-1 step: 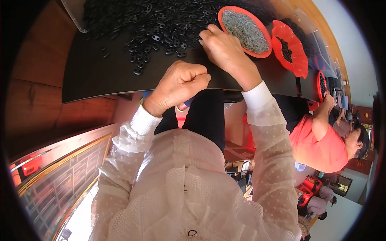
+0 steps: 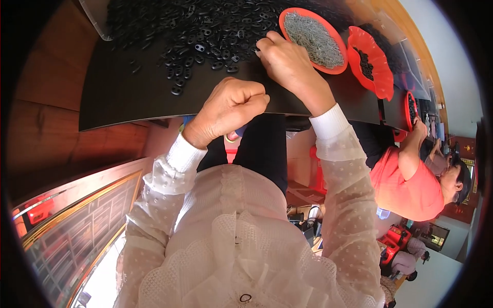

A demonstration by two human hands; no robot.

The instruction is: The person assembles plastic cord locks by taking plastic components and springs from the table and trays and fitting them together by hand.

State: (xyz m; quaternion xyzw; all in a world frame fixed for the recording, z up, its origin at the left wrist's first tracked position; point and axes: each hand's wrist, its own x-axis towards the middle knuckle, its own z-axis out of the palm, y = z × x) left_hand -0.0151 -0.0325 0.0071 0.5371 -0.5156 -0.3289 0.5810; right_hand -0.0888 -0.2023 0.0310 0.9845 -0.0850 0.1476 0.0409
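My left hand (image 2: 228, 105) is closed in a fist above the near edge of the dark table (image 2: 128, 100); its curled fingers hide whatever may be inside. Farther up and to the right, my right hand (image 2: 287, 64) has its fingers bent inward at the near edge of a pile of small black oval pieces with two holes (image 2: 205, 36). A small pale spot shows at its fingertips, but I cannot make out what they grip. Just beyond the right hand stands a red oval dish (image 2: 336, 68) filled with thin silver metal pins (image 2: 313, 38).
Right of the dish is a red wavy-edged bowl (image 2: 377, 84) with small black parts (image 2: 364, 64). A clear plastic bin (image 2: 413, 77) stands behind it. At the right, a person in a red shirt (image 2: 405, 185) reaches to another red dish (image 2: 410, 108). More people sit farther off.
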